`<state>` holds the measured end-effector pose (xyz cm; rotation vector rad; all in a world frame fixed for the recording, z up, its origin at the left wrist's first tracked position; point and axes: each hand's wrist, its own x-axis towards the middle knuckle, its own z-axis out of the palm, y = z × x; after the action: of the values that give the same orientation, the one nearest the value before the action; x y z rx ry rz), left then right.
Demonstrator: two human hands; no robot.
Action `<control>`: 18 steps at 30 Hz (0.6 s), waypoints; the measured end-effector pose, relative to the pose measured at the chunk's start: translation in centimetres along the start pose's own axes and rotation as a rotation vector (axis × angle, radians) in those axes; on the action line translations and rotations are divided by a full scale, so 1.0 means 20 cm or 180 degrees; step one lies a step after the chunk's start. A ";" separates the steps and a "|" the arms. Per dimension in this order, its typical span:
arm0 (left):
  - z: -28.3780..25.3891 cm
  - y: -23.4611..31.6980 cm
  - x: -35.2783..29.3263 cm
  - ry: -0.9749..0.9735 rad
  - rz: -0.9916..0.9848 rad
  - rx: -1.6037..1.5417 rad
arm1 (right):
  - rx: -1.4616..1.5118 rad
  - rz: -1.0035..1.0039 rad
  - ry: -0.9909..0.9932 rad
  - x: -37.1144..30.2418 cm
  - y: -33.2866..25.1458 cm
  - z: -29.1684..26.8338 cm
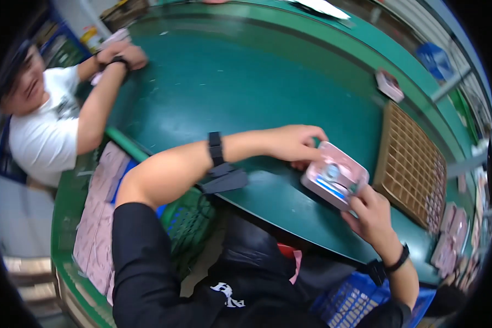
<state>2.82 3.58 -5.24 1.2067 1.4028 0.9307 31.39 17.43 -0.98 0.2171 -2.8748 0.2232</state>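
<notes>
Right hand [370, 215] clamped on pink box [322, 195] at near-right corner; left hand [296, 144] gripping left end. Box at tabletop's [229, 98] near side, open, clear round piece [331, 173] and blue strip [330, 187] already in. Looks part-packed; remaining steps, can't tell. Rightward: 1 gridded tray [410, 164].

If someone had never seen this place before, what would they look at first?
Probably the open pink box right of the middle, with the person's left hand and right hand on it and a blue strip showing inside. Next might come the big green table underneath, with a brown tray of little squares at its right. At the far left, there's another person's white shirt.
</notes>
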 end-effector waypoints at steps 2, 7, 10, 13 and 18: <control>0.00 0.02 -0.03 0.0141 -0.0109 0.0137 | -0.0023 0.0032 0.0048 -0.01 -0.03 0.04; 0.05 0.06 0.02 0.0004 0.0009 0.0725 | -0.0005 0.0097 0.0198 -0.10 0.02 0.10; 0.06 0.06 0.01 0.0100 0.0004 0.0936 | 0.0052 0.0126 0.0267 -0.12 0.03 0.11; 0.06 0.05 0.01 0.0049 0.0001 0.0904 | 0.0228 0.0171 0.0187 -0.13 0.03 0.12; 0.06 0.05 0.01 0.0044 0.0074 0.0930 | 0.0610 0.0398 0.0493 -0.10 0.00 0.08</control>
<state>4.19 3.87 -4.63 1.4367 1.5775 0.7681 32.88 17.48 -3.00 0.0513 -2.7146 0.5167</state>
